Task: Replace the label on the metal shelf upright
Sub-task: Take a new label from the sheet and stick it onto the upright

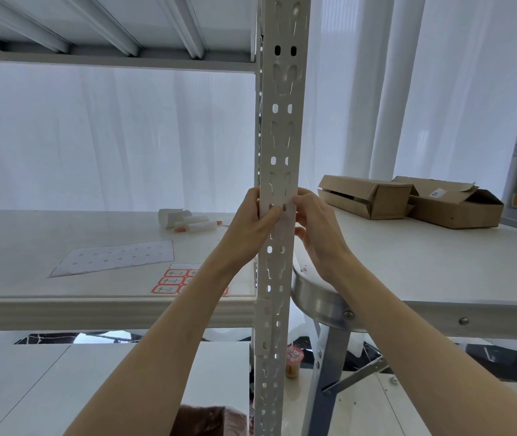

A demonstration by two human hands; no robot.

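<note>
The white perforated metal upright (282,121) runs top to bottom through the middle of the view. Both hands meet on it at about shelf height. My left hand (250,221) wraps the upright's left edge, with its thumb pressed on the front face. My right hand (313,221) comes from the right, its thumb and fingertips pinching a small whitish label (287,215) against the front face. Fingers hide most of the label, so any writing on it cannot be seen.
On the shelf board (93,305) lie a sheet of red-bordered labels (172,281), a bare backing sheet (115,258) and marker pens with a paper roll (188,223). Two cardboard boxes (408,199) sit on the table to the right. A round metal stool (316,297) stands behind the upright.
</note>
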